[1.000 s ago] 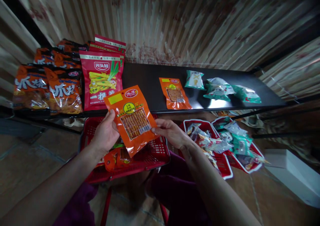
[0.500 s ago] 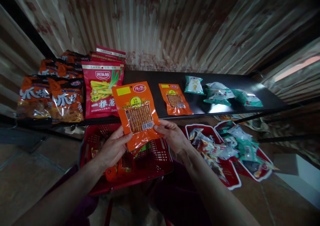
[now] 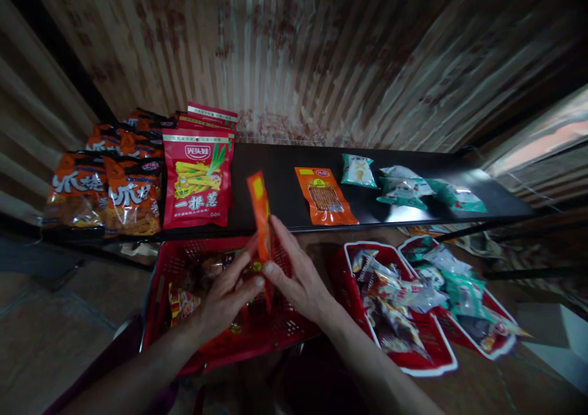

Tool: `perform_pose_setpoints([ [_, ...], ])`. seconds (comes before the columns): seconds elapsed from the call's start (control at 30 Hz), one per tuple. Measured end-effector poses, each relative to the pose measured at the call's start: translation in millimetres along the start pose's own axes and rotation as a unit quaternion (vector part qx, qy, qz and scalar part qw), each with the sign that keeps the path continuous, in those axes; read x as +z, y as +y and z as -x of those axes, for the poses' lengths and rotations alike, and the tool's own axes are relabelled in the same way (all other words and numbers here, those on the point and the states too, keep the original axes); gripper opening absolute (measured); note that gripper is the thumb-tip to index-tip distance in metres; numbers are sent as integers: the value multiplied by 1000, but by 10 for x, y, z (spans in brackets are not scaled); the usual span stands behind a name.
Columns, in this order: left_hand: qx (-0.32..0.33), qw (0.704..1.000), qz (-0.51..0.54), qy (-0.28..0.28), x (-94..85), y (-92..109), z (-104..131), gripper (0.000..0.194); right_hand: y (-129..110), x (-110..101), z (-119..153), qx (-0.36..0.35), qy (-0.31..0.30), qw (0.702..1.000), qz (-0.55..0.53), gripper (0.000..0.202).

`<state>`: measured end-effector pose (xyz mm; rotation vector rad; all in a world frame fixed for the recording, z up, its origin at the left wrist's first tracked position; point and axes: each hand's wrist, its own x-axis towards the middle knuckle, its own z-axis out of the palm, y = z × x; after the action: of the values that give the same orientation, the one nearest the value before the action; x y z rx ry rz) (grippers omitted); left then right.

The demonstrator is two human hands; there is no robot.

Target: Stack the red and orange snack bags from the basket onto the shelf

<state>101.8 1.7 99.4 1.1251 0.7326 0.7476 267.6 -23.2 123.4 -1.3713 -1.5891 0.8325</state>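
Observation:
Both hands hold an orange snack packet (image 3: pixel 261 210) turned nearly edge-on, upright above the red basket (image 3: pixel 158 286). My left hand (image 3: pixel 227 295) grips it from the left, and my right hand (image 3: pixel 298 277) has its thumb on the near side and fingers along the right. A matching orange packet (image 3: pixel 325 198) lies on the black shelf (image 3: pixel 280 158), right of the held one. Left of my hands, a red snack bag (image 3: pixel 197 182) stands at the front of its row. Several packets lie inside the basket, partly hidden by my hands.
Black-and-orange snack bags (image 3: pixel 131 198) stand at the shelf's left end. Green-and-white bags (image 3: pixel 404 191) lie toward its right. Two white-rimmed red baskets (image 3: pixel 436 366) with packets sit below right, near a white box (image 3: pixel 555 335). A corrugated wall (image 3: pixel 285 66) rises behind.
The held orange packet has turned from facing me to nearly edge-on. My hands have come closer together around it. The whole view has shifted slightly, so the shelf appears lower.

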Motion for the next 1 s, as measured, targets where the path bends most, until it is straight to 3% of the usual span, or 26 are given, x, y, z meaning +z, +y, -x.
perform_pose_setpoints([
  [0.1, 35, 997, -60, -39, -23, 37, 66, 50, -57, 78, 37, 42, -29, 994, -93, 80],
  [0.27, 95, 980, -156, -77, 7, 53, 95, 52, 59, 100, 9, 110, 60, 972, -200, 43],
  [0.33, 110, 974, -193, -38, 9, 0, 72, 47, 129, 64, -24, 157, 100, 946, -267, 38],
  [0.4, 110, 972, -205, 36, -11, -81, 33, 40, 194, 15, -55, 200, 125, 920, -312, 35],
  [0.47, 91, 970, -188, 124, -41, -158, -9, 35, 252, -37, -80, 218, 133, 908, -333, 30],
  [0.53, 48, 972, -157, 168, -58, -203, -42, 33, 307, -79, -97, 217, 135, 905, -340, 26],
  [0.73, -99, 991, 13, 94, 6, -165, -64, 20, 416, -105, -131, 263, 139, 903, -311, 27],
  [0.87, -97, 985, 49, 134, -4, -143, -93, 19, 362, -95, -135, 265, 124, 911, -291, 26],
  [1.0, -65, 982, 49, 168, -55, -101, -129, 21, 271, -88, -106, 266, 59, 917, -291, 24],
])
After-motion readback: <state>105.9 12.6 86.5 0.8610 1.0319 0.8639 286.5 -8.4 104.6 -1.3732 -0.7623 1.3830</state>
